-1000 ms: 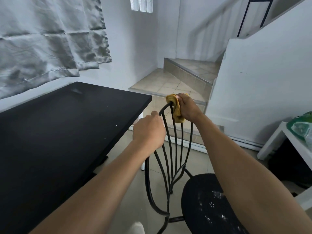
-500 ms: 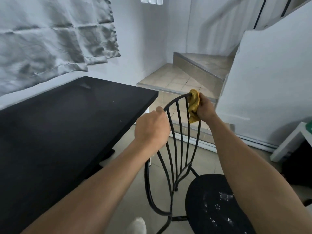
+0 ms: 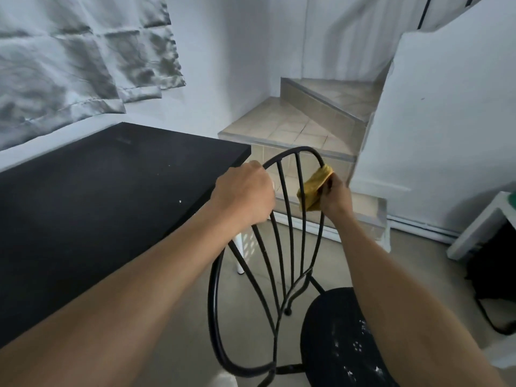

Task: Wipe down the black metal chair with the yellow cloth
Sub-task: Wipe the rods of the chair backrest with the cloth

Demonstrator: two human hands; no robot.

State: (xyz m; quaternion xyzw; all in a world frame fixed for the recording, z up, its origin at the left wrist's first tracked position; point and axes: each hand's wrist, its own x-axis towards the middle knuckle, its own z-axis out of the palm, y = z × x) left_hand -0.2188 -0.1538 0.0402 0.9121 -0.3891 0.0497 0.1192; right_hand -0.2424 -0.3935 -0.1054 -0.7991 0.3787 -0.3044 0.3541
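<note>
— Since a second ago, your cloth [image 3: 314, 188] has come off the crown of the chair [image 3: 335, 339] back and travelled down its right-hand rim. It now sits just below the shoulder of the arch, pressed against the bar. Your right grip [image 3: 333, 195] is clamped on the bunched cloth.

— And my other hand?

— Your left grip [image 3: 245, 196] has not shifted. It is curled round the left side of the rim, steadying the back.

— So where does that leave the job?

— Finding, as a judgement only: the crown is likely done and the right rim is in hand. The spokes, the lower loop and the seat [image 3: 357, 358] remain, and the seat shows white specks.

— Any labels to log?

— None legible. No brand or writing shows on the chair, the cloth or the black worktop [image 3: 111, 177] to your left. A green item [image 3: 512, 199] at the right edge is cut off, and nothing on it can be read.
</note>
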